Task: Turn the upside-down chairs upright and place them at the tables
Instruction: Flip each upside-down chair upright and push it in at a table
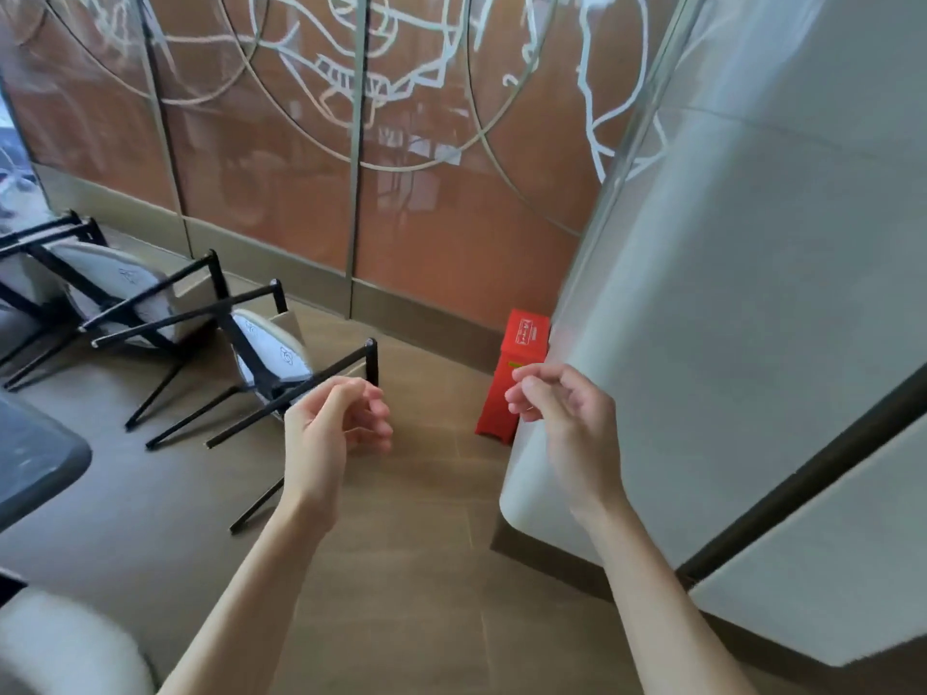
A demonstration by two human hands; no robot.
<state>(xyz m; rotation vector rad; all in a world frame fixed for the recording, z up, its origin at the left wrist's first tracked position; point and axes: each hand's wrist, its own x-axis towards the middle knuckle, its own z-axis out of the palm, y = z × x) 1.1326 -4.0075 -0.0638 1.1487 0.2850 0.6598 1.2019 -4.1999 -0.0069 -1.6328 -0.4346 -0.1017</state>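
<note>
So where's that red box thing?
The red box stands on the floor right of centre, against the white pillar, just behind the right hand.

Floor [411, 544]: wood-look planks, tan-brown.

Lying directly on it: nearest overturned chair [273, 353], black legs pointing up and outward, pale seat underside showing; second overturned chair [125, 288] just beyond it, by the wall; a third, partly cut off (left edge only) [30, 273]; red folded floor sign [511, 378] standing beside the white pillar base [542, 499].
</note>
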